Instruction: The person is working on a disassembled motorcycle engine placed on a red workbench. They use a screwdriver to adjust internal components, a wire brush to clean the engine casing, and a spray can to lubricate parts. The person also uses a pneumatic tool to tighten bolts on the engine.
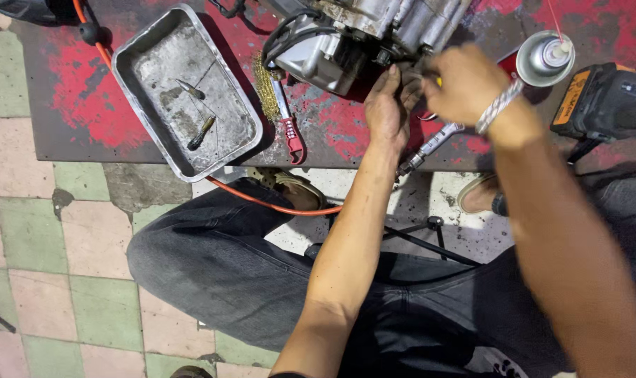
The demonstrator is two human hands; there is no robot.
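The person sat low at a worn red bench (87,91), knees under its edge, so that the engine (346,35) standing at the far side lay within easy reach of both arms. The left hand (388,105) lay flat against the engine's lower near side, its fingers (390,78) together and stretched out, pressed to the metal rather than wrapped round anything, seemingly to steady the block or feel for a part. The right hand (465,84), with a white braided band at its wrist, was curled just beside it at the same spot; its fingers were bunched, but whether they gripped a small part or tool I could not tell, since the hand was blurred and covered the place. Tools lay close by where either hand could reach them: a red-handled wrench (290,126) and a wire brush (265,91) just left of the engine, a ratchet (430,147) on the bench edge below the hands, a spray can (544,57) upright to the right, and a cordless drill (605,101) beyond that. A dented metal tray (132,63) sat apart on the left, holding a couple of small bits out of the way. An orange hose (276,204) ran down off the bench and over the person's lap.
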